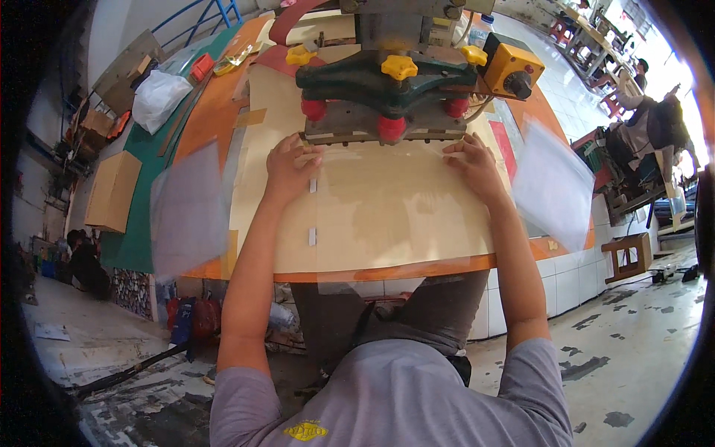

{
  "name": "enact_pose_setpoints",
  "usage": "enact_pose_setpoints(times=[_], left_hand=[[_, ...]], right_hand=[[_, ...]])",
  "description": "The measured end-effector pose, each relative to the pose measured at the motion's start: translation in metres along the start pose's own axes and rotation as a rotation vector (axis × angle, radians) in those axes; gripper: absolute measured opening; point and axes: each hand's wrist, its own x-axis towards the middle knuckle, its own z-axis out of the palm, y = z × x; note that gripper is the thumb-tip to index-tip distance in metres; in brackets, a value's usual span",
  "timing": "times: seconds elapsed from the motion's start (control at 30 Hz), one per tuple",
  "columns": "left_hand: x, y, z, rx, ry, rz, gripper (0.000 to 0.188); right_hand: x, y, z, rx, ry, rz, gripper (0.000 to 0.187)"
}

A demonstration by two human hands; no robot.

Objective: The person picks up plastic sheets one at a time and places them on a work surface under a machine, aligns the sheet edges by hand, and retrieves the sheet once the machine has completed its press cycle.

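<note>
My left hand (293, 170) is at the left front corner of the press's flat metal plate (350, 134), thumb and fingers bent toward each other. At the plate's right front corner, my right hand (477, 168) has its fingers bent the same way. A faint sheen runs between the hands, and I cannot make out whether they pinch a thin clear sheet. Beneath them lies a cream board (387, 216) with small white tabs (312, 237) toward its left. Over the plate stands the press's dark green frame (387, 78), with yellow knobs (399, 67) and red round feet (391, 127).
Clear plastic sheets lie in a left stack (190, 208) and a right stack (553, 186). A yellow control box (512, 67) juts from the press. Left on the green mat are a cardboard box (113, 191) and a white plastic bag (159, 100). A wooden stool (628, 257) stands right.
</note>
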Motion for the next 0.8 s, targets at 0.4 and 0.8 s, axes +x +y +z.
enact_pose_setpoints(times=[0.4, 0.8], left_hand=[[0.005, -0.003, -0.005, -0.118, -0.053, -0.037, 0.045], [-0.004, 0.004, 0.000, 0.003, 0.028, -0.007, 0.053]], right_hand=[[0.004, 0.005, 0.017, -0.051, 0.098, 0.005, 0.019], [0.001, 0.013, 0.020, -0.178, 0.208, -0.090, 0.011]])
